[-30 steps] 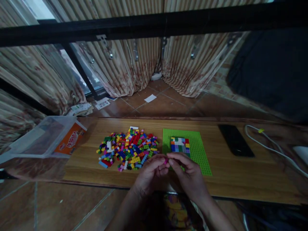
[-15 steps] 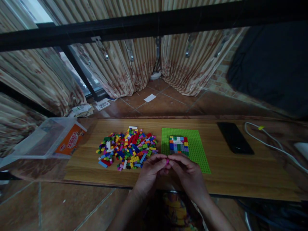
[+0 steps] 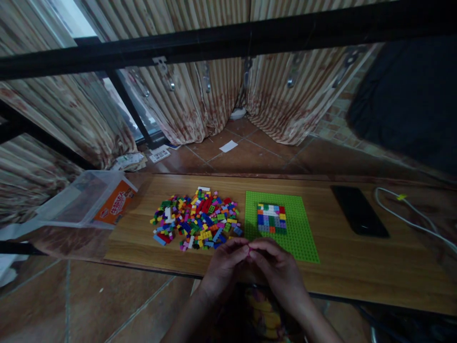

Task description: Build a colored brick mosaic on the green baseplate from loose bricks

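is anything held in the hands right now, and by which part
A small pink piece, in the grip of the left hand and the right hand; mostly covered, so which part of it is held cannot be told.

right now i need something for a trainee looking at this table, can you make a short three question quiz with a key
1. True or false: the loose brick pile lies to the right of the green baseplate.
2. Multiple choice: what colour is the label on the clear plastic bin? a) blue b) orange c) green
3. Short answer: what do the left hand and right hand pinch between their fingertips?

Key:
1. False; the pile is to the left of the baseplate.
2. b) orange.
3. A small pink piece, mostly hidden by the fingers.
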A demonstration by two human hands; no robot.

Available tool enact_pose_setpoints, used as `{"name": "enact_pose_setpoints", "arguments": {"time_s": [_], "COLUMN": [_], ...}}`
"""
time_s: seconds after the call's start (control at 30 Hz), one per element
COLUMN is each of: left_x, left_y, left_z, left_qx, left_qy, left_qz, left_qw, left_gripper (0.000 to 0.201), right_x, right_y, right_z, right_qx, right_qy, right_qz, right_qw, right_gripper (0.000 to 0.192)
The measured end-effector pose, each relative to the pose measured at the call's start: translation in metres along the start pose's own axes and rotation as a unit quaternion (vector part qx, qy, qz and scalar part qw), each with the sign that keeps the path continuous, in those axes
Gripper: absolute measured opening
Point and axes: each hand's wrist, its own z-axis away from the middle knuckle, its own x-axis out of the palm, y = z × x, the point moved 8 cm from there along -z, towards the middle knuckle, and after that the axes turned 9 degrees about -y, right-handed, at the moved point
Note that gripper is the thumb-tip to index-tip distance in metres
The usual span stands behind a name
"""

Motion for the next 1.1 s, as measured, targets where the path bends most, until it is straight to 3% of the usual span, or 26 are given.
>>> {"name": "enact_pose_setpoints", "arguments": {"time_s": [0.2,0.37,0.53,0.7,0.93,1.1], "left_x": [-0.008,-0.017,-0.023,-0.031,-0.033,-0.033], "left_y": [0.000,0.000,-0.010,-0.018,-0.017,-0.016], "left_z": [0.002,0.004,0.007,0.006,0.006,0.007], "left_qx": [-0.009,-0.010,-0.031,-0.044,-0.046,-0.050], "left_qy": [0.012,0.026,0.029,0.041,0.041,0.045], "left_qz": [-0.033,-0.080,-0.101,-0.108,-0.125,-0.127], "left_qw": [0.999,0.996,0.994,0.992,0.990,0.990], "left_gripper": [0.032,0.031,0.027,0.027,0.024,0.024], "right_x": [-0.015,-0.071,-0.110,-0.107,-0.100,-0.102], "right_y": [0.004,0.006,0.007,0.008,0.010,0.011], "right_z": [0.001,-0.009,-0.035,-0.059,-0.070,-0.069], "right_qx": [-0.001,-0.044,-0.052,-0.078,-0.094,-0.073], "right_qy": [0.044,0.154,0.185,0.163,0.154,0.155], "right_qz": [0.023,0.136,0.267,0.350,0.421,0.415], "right_qw": [0.999,0.978,0.945,0.919,0.889,0.893], "right_gripper": [0.012,0.019,0.028,0.031,0.031,0.028]}}
